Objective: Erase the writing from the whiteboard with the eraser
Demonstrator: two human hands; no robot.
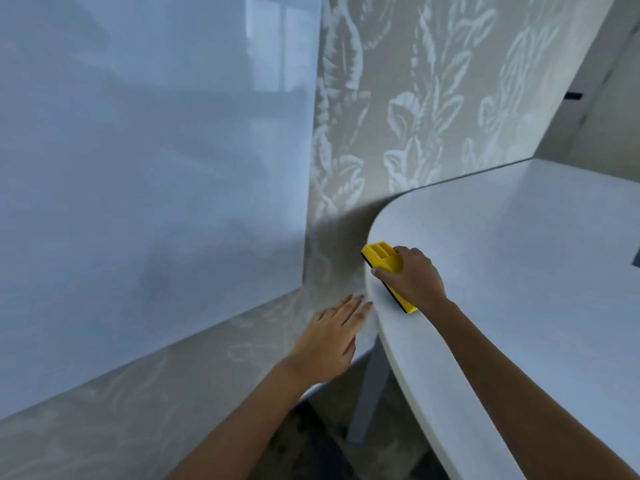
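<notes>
While the right hand grips the yellow eraser from above — fingers folded over its top, thumb along the near side — the eraser lies on the rounded edge of the white worktop, its dark felt strip facing the worktop's rim. Left of the worktop, the whiteboard stands against the leaf-patterned wall; its surface looks glossy and blank (only reflections show). The left hand hangs just beside the worktop's edge, below the whiteboard's lower corner — flat, fingers stretched out and close together, gripping nothing. Beneath the worktop, one pale leg shows.
</notes>
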